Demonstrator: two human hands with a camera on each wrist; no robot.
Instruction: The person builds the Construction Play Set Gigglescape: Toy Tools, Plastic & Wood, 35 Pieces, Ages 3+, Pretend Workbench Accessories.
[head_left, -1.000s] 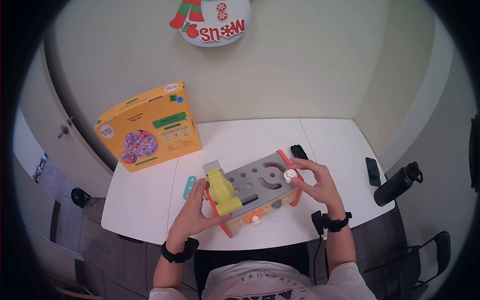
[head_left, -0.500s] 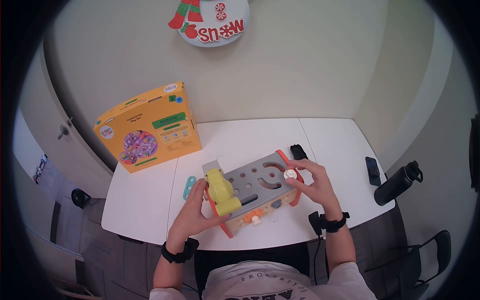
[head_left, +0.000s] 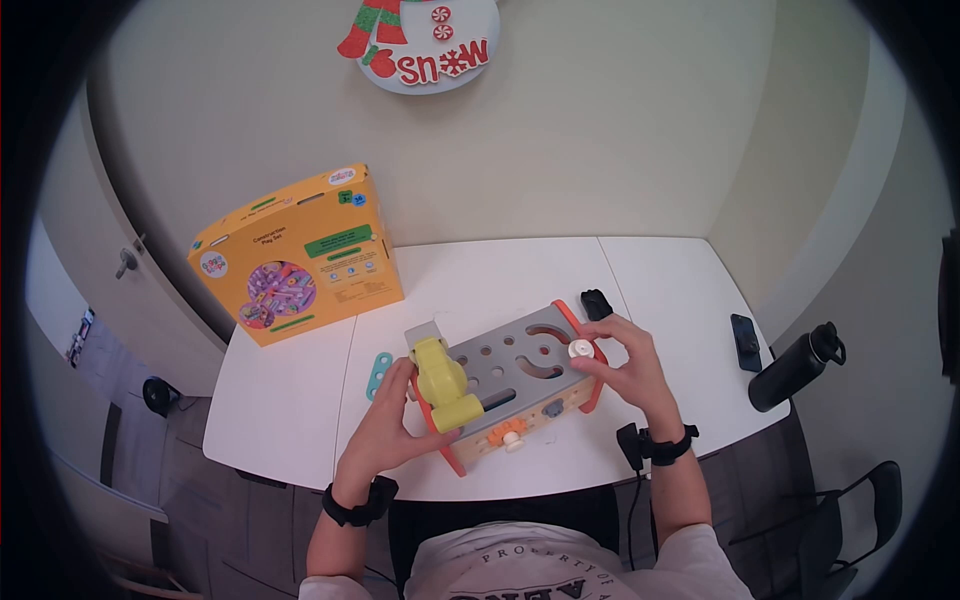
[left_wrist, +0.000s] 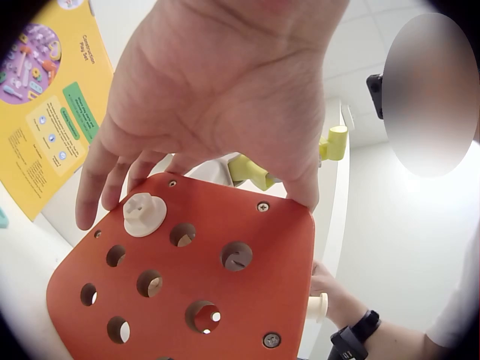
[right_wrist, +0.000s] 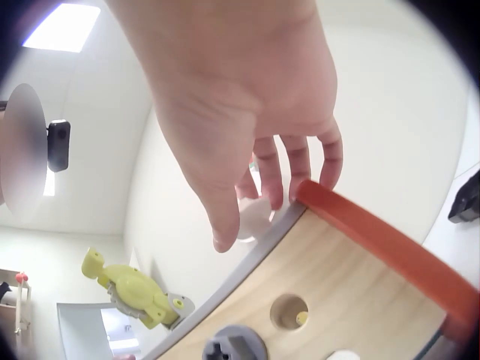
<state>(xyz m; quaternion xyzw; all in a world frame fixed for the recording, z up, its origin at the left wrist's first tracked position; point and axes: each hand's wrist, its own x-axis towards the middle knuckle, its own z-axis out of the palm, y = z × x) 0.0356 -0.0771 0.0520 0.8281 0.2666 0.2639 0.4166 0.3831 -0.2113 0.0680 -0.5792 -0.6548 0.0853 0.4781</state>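
Note:
A toy workbench (head_left: 530, 392) with a grey holed top and red ends stands on the table. My left hand (head_left: 378, 430) grips its left end, thumb at the front corner and fingers over the back edge of the red panel (left_wrist: 259, 292). A white bolt (left_wrist: 144, 215) sticks out of that panel. At the top's right end, my right hand (head_left: 635, 370) pinches a white round knob (head_left: 581, 348) between thumb and fingers. Beside my left hand, a yellow-green toy piece (head_left: 440, 375) with a rounded body lies across the top. An orange gear (head_left: 506, 431) and a grey knob (head_left: 553, 408) sit on the front.
A yellow play-set box (head_left: 300, 255) stands at the back left. Near the bench's left end lies a teal holed strip (head_left: 379, 375). A black object (head_left: 596, 304) lies behind the right end. Farther right are a phone (head_left: 745, 343) and a black bottle (head_left: 795, 370).
My right hand and wrist have shifted very slightly while staying at the white knob. The left hand and the workbench hold their place.

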